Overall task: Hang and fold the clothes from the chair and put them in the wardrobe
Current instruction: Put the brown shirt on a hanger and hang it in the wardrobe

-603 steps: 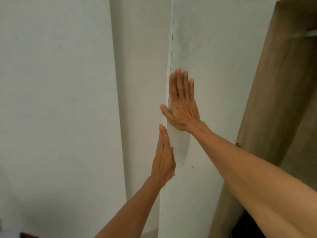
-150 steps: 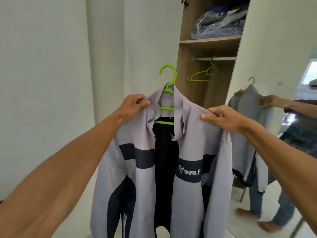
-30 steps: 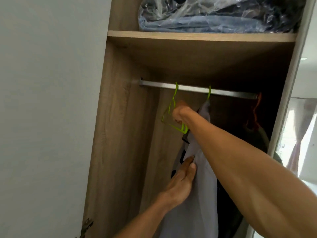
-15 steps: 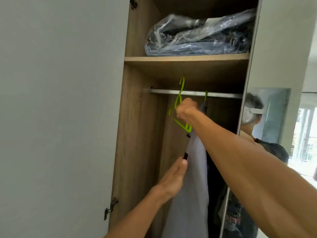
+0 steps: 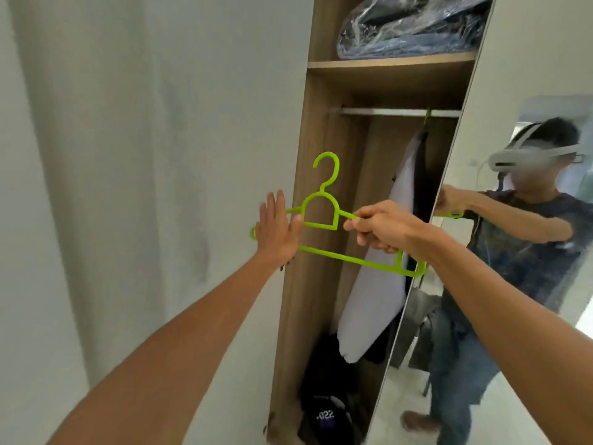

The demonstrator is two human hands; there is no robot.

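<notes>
Lime-green plastic hanger (image 5: 321,225): up in the air before the open wardrobe, hook on top, bottom bar sloping down to the right.
Right hand (image 5: 382,229): arm stretched forward. Fingers and thumb are curled tight round the hanger's right shoulder bar.
Left hand (image 5: 277,232): arm stretched forward. Fingers are straight, close together and pointing up, holding nothing. The palm faces the white wardrobe door (image 5: 192,155) at its free edge and covers the hanger's left end. Contact with the door: cannot tell.
Writing: "-022" in white on a dark bag or garment (image 5: 325,415) on the wardrobe floor. Nothing else is readable.
Light-grey jacket (image 5: 375,284): hangs inside the wooden wardrobe (image 5: 308,300), toward its right side, from a second green hook (image 5: 428,115) over the metal rail (image 5: 385,111).
Wooden shelf (image 5: 391,64): above the rail. It carries a clear-plastic-wrapped bundle of dark blue cloth (image 5: 410,30).
Mirrored door (image 5: 529,59): right of the opening. It reflects a person (image 5: 529,236) in a white headset, dark T-shirt and jeans, one arm out with the hanger.
</notes>
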